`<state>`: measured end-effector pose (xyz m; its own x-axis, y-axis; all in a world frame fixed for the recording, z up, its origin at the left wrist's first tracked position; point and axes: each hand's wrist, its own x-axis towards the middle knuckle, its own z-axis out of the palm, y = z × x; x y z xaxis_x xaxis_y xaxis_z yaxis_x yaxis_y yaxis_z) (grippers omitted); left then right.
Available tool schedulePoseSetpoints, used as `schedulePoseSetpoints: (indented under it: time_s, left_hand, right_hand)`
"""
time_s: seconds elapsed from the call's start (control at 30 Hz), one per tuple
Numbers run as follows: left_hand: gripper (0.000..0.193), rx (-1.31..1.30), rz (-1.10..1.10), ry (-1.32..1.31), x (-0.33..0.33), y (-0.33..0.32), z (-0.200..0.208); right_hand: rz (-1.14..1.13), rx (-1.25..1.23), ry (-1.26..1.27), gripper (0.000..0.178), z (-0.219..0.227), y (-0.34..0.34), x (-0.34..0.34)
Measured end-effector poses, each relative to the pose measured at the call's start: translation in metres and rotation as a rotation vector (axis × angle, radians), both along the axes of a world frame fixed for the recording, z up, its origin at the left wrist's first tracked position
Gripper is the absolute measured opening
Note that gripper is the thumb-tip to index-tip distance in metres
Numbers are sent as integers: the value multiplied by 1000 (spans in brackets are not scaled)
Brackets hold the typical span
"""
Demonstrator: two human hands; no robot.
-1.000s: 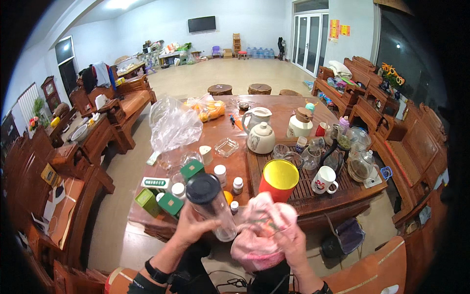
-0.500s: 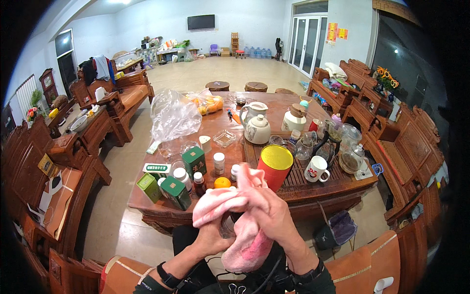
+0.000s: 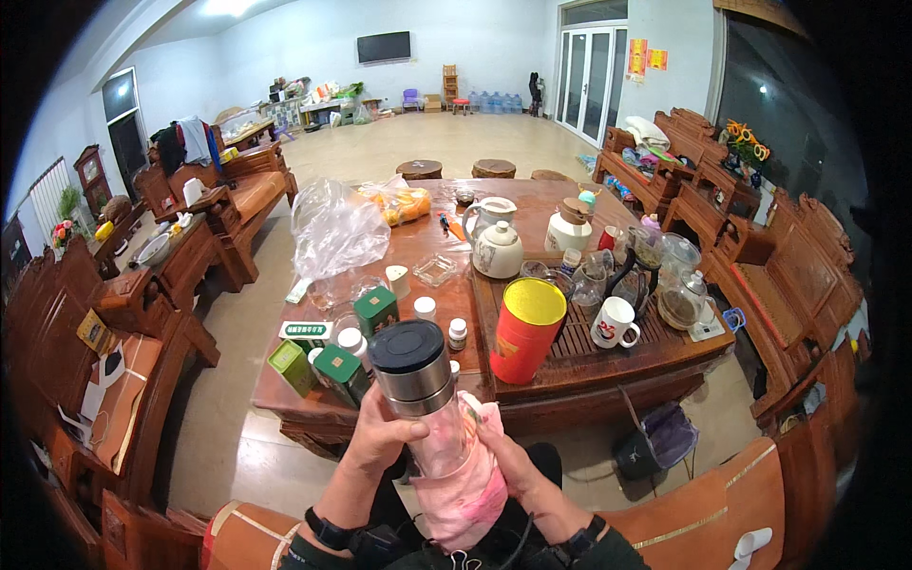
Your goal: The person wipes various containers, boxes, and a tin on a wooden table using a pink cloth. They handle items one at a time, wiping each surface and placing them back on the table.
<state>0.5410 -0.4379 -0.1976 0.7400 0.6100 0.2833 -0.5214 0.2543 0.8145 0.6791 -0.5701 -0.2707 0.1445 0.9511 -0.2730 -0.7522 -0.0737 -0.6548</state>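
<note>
In front of me stands a clear bottle with a steel band and a black lid, tilted slightly to the left. My left hand is closed around its upper part, just below the steel. A pink cloth wraps the bottle's lower part and right side. Pressing that cloth against the bottle is my right hand, its fingers partly hidden behind the cloth. Just beyond the bottle, on the table, are a green tin, a white pill bottle and a red canister with a yellow lid.
The wooden table carries a tea tray with a white mug, a teapot and glassware. Plastic bags lie at its far left. A dark bin stands on the floor to the right. Carved wooden benches flank the table.
The bottle, mostly covered by the bunched cloth before, now shows its black lid and steel band. The cloth and my right hand have moved lower; my left hand has shifted up and left.
</note>
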Motion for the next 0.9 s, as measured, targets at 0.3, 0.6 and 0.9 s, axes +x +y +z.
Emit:
schedulePoseSetpoints:
  time_s: [0.3,0.6,0.9]
  left_hand:
    - [96,199,176,37,-14,4,21]
    - [82,360,178,211,-34,-23,7]
    - [96,29,342,3,-27,-16,-3]
  right_hand:
    - [135,193,381,82,11,-12,-34]
    - [94,-70,200,50,-21,2,-30]
    - [172,-139,305,56,2,14,-13]
